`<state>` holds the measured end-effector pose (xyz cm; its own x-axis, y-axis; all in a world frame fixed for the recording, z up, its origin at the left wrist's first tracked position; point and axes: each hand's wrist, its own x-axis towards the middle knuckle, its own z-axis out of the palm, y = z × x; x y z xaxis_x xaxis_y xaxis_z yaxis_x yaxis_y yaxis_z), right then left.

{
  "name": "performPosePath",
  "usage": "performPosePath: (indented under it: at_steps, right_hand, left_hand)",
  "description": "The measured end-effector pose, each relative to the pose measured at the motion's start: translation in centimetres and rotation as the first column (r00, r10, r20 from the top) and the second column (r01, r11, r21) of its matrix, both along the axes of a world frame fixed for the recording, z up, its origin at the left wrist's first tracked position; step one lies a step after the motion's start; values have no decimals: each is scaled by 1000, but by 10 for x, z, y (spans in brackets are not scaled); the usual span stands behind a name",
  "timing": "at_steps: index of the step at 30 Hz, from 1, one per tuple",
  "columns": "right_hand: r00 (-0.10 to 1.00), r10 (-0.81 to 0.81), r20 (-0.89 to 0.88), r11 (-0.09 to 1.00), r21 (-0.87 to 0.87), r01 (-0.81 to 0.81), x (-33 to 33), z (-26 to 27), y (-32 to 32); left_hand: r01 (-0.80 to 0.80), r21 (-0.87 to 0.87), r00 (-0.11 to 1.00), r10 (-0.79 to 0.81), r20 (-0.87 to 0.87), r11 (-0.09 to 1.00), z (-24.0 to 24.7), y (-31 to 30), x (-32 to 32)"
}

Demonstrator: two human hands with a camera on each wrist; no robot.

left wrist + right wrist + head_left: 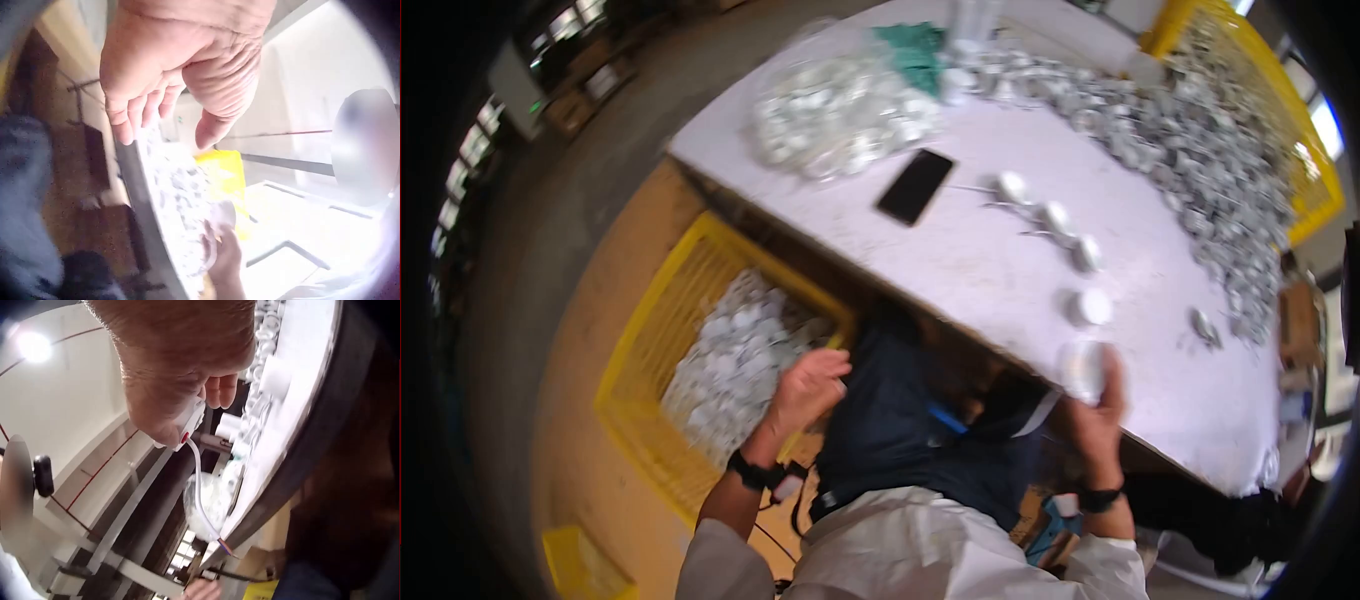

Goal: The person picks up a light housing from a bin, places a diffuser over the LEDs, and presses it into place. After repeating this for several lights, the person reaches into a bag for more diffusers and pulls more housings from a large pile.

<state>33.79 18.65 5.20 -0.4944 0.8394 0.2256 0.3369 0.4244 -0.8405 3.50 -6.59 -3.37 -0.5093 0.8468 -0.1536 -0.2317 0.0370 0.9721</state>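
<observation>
My right hand (1092, 425) holds a round white fitting (1082, 368) over the table's front edge, thumb and fingers pinching it. From the fitting hangs a short white cable (199, 487) with coloured wire ends, seen in the right wrist view. My left hand (808, 390) is in the air beside the yellow crate (635, 350), with nothing in it. Its fingers (134, 119) are loosely bent in the left wrist view. On the table, just beyond the right hand, stands another white round fitting (1090, 307). Several more, with cables, lie in a row (1055, 218).
A black phone (915, 187) lies near the table's left edge. Behind it are a clear bag of white parts (830, 110) and a green cloth (912, 55). A large heap of small grey-white parts (1170, 150) covers the right side, by a tipped yellow basket (1315, 190).
</observation>
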Motion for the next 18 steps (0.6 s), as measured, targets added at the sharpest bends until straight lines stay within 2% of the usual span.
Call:
performPosePath:
  at_steps: [2, 3, 4, 5, 7, 8, 11, 12, 13, 14, 15, 16, 17, 18]
  right_hand:
    - [958, 252, -140, 967, 62, -245, -26, -6, -18]
    - [937, 340, -78, 936, 128, -329, -38, -1, -25]
    - [920, 389, -51, 910, 180, -375, -45, -2, -31]
    - [898, 436, -59, 861, 317, -397, -51, -6, -35]
    - [878, 475, 49, 822, 331, -463, -58, 1, -43]
    - [878, 471, 84, 819, 328, -471, -59, 3, -45]
    - [874, 463, 146, 837, 254, -485, -57, 13, -43]
    - [866, 481, 134, 839, 217, -500, -54, 17, -37]
    - [857, 501, 119, 839, 176, -515, -52, 20, -31]
    - [874, 483, 54, 840, 252, -480, -46, 15, -12]
    - [962, 245, -123, 969, 59, -239, -43, 14, 0]
    - [994, 3, -113, 998, 55, 3, -39, 3, 24]
    - [973, -219, -78, 964, 138, 228, -32, -13, 54]
    - [922, -385, -41, 907, 169, 386, -32, -15, 71]
  left_hand:
    - [282, 112, 956, -268, -121, 953, 44, 47, 42]
    - [342, 141, 939, -331, -95, 929, 61, 64, 57]
    - [366, 216, 920, -386, 61, 905, 63, 79, 70]
    - [375, 287, 873, -440, 212, 881, 64, 89, 79]
    - [470, 183, 883, -461, -89, 864, 59, 103, 82]
    - [445, 153, 885, -407, -227, 883, 63, 106, 83]
    - [403, 189, 912, -375, -168, 896, 60, 108, 83]
    - [338, 218, 941, -335, -51, 916, 61, 109, 85]
    - [340, 218, 940, -337, -51, 915, 58, 110, 85]
    - [292, 232, 952, -306, 26, 928, 52, 110, 83]
    - [242, 240, 956, -273, 104, 940, 50, 109, 83]
    - [209, 249, 962, -245, 124, 946, 50, 110, 82]
    - [207, 251, 962, -244, 123, 945, 50, 111, 82]
    - [216, 243, 964, -245, 98, 946, 51, 113, 83]
